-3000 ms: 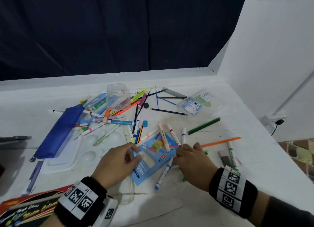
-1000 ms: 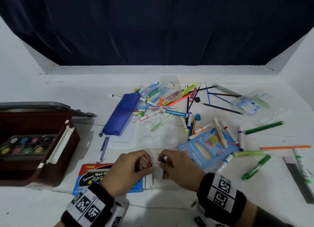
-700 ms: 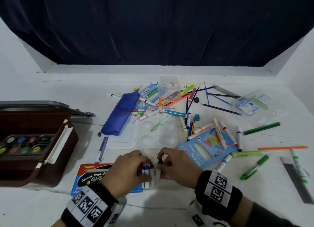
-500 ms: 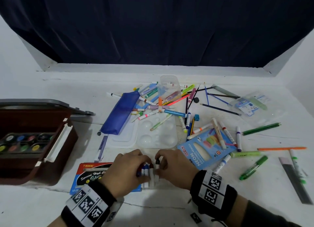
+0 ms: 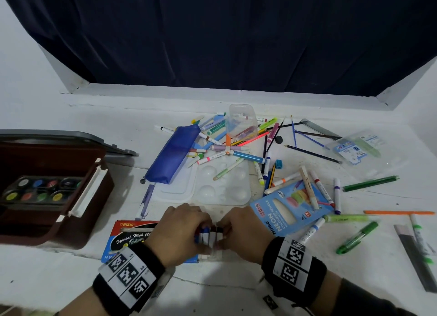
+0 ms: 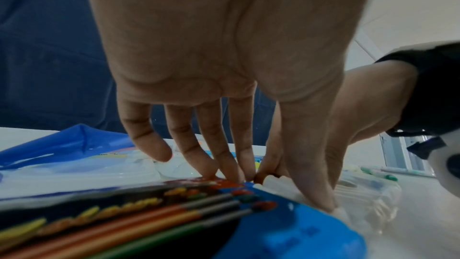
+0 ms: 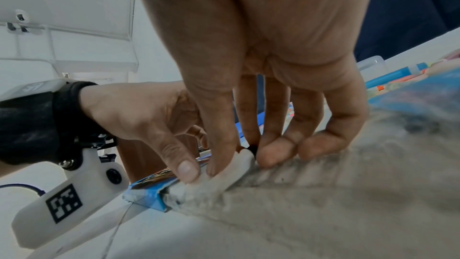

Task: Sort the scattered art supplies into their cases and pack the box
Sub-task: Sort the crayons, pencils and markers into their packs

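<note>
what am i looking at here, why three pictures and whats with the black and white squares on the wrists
No machine here: a person is tidying art supplies by hand. One camera sits on the head looking down; one on each wrist looks along the fingers. The squares are printed tags on the wristbands. The left hand and right hand together pinch a row of small markers beside a Nikki colour box. On the white table lie scattered pens, a blue pouch, a white palette, a neon pencil box and an open brown case of paints.
</note>
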`<state>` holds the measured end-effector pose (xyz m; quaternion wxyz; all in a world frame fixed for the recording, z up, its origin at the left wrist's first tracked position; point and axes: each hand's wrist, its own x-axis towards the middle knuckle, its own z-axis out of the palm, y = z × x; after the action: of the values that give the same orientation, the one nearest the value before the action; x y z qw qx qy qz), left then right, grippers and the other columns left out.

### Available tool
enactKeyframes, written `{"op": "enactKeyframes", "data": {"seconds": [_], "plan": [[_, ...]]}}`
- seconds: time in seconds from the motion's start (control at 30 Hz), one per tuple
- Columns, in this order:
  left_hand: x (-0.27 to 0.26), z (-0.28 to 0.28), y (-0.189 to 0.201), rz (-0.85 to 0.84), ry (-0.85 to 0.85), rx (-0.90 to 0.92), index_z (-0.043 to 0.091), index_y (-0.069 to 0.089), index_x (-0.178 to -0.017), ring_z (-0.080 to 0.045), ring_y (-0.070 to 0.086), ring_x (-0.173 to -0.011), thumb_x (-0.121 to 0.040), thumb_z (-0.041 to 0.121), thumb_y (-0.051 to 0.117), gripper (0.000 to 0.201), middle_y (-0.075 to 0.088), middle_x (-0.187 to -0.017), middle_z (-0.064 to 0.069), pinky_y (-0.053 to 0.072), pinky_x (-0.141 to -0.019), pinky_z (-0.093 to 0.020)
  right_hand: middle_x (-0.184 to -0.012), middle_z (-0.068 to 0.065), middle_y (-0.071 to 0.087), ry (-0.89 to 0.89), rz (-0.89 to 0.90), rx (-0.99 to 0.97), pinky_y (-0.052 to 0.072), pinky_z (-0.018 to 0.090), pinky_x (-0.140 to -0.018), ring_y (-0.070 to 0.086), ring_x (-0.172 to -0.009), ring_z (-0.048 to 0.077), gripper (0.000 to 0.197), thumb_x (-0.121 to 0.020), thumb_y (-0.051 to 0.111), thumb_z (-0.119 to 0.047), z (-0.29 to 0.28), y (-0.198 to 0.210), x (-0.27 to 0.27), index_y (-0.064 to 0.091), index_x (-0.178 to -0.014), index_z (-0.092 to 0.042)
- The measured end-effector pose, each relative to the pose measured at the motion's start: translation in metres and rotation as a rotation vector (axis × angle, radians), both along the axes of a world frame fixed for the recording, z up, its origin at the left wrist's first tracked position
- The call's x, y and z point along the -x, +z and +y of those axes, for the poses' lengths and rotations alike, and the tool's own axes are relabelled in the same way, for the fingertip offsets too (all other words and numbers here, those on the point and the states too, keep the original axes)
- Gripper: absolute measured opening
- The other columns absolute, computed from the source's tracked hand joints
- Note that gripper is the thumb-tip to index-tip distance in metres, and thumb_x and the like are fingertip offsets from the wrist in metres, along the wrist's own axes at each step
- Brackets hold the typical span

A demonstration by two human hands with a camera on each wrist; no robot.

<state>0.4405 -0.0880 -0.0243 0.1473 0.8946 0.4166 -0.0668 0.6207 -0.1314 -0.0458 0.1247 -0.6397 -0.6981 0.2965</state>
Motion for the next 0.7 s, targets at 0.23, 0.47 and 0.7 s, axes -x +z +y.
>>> {"op": "enactKeyframes", "data": {"seconds": [0.23,0.47,0.7], "plan": [[-0.004,-0.002,0.0,0.009,0.05,-0.006,0.037,0.059,-0.114,-0.011,0.049,-0.105,-0.069,0.06,0.077,0.053,0.056,-0.106,0.016,0.036,-0.087,-0.031,-0.084,-0.006,0.066,-0.038,-0.013,-0.044,0.054,0.036,-0.075,0.062,-0.078,0.013,0.032,-0.068,0.084,-0.04,-0.003,0.0,0.002,0.063,-0.084,-0.022],[-0.005,-0.004,0.005,0.042,0.025,-0.045,0.044,0.065,-0.121,-0.011,0.049,-0.111,-0.073,0.062,0.073,0.053,0.058,-0.116,0.018,0.038,-0.096,-0.035,-0.085,-0.004,0.067,-0.026,-0.004,-0.011,0.055,0.037,-0.078,0.063,-0.079,0.015,0.03,-0.07,0.085,-0.036,-0.004,0.004,0.002,0.068,-0.086,-0.019],[-0.011,-0.009,0.008,0.051,0.06,-0.082,0.038,0.066,-0.112,-0.011,0.05,-0.107,-0.071,0.059,0.076,0.047,0.058,-0.109,0.017,0.038,-0.094,-0.034,-0.096,-0.002,0.064,0.025,-0.07,-0.073,0.048,0.032,-0.073,0.059,-0.087,0.019,0.031,-0.077,0.077,-0.038,-0.011,0.009,0.007,0.057,-0.094,-0.022]]}}
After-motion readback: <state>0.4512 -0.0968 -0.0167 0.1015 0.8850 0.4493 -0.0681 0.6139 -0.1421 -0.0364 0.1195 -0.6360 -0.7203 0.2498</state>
